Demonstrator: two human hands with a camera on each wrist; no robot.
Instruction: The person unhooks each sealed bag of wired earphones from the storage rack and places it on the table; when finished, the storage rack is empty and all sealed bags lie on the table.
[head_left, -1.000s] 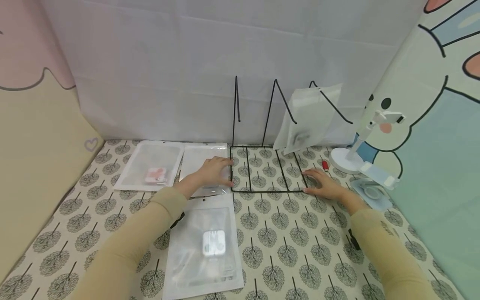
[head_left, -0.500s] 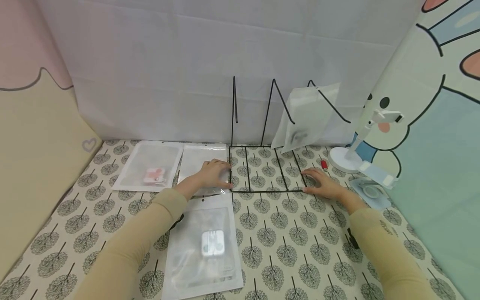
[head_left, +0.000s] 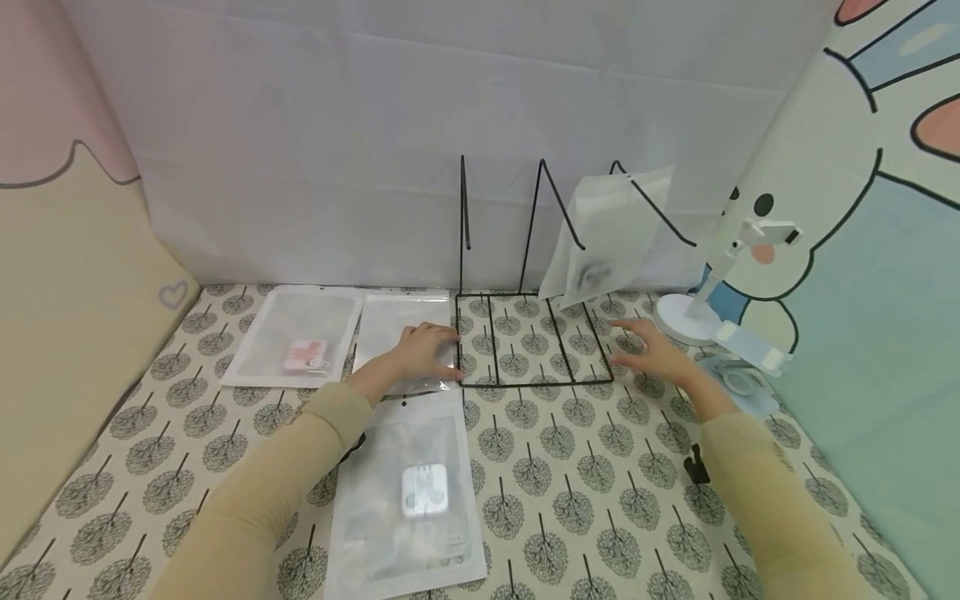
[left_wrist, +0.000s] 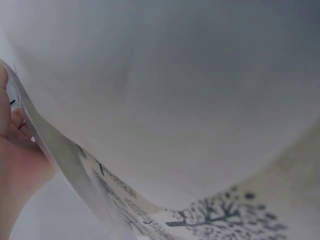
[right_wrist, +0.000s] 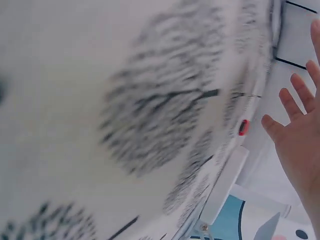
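Here; left hand (head_left: 420, 350) spread, touching wire rack (head_left: 561, 342); right hand (head_left: 654, 353) spread, empty, just beside its right edge

A creased white sheet (head_left: 330, 192) rises behind the tree-patterned counter (head_left: 558, 492), with a pink-and-cream wall (head_left: 67, 275) at left and a cartoon-printed wall (head_left: 885, 333) at right.

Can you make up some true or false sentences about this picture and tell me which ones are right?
1. The right hand is holding nothing. True.
2. The left hand is at the left end of the black wire rack. True.
3. Nothing stands in the rack. False: white pouches lean in it.
4. The pattern under the hands is fish. False: the tablecloth shows trees.
5. A small red thing shows in the right wrist view. True.
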